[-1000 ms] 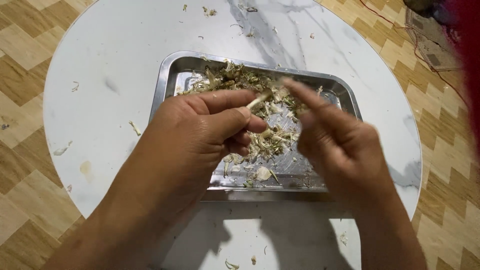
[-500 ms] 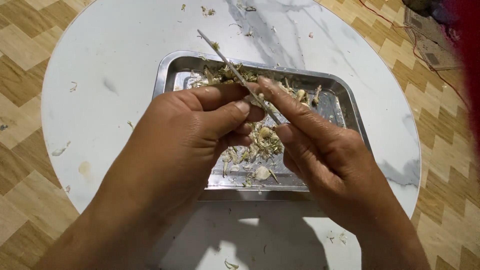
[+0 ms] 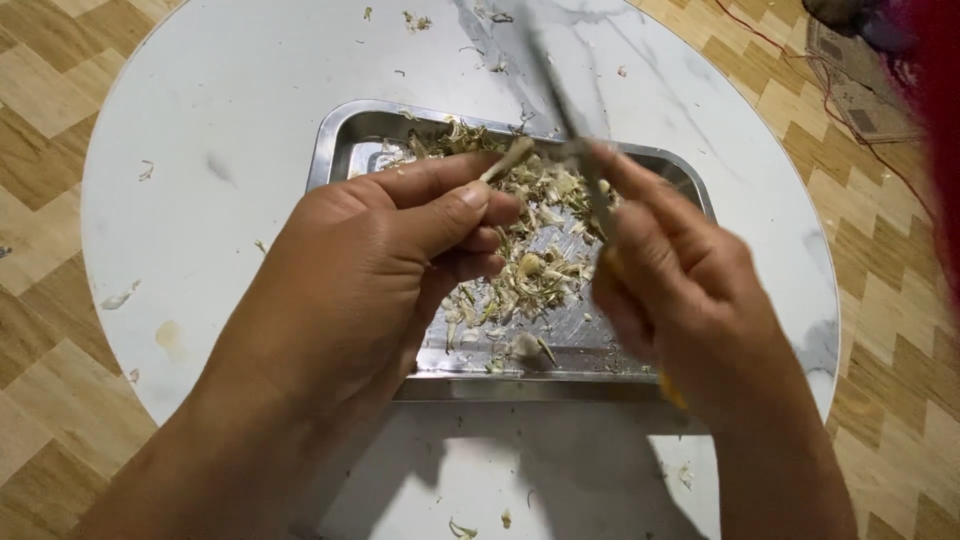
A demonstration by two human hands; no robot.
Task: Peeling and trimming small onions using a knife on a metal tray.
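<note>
Left hand (image 3: 370,270) around thin pale stalk (image 3: 506,160)

domestic setting, probably a living or dining area of a home used for food preparation. a round white table (image 3: 230,120) with grey marble veining stands on a floor (image 3: 40,250) of tan wood-look tiles laid in a herringbone pattern. a rectangular steel tray (image 3: 335,150) on the table holds pale vegetable peelings and trimmings (image 3: 530,270), with loose scraps scattered over the tabletop. a thin red cable (image 3: 860,130) trails across the floor at upper right beside a small mat (image 3: 850,90). no counters, sinks or workshop fittings appear within view.
</note>
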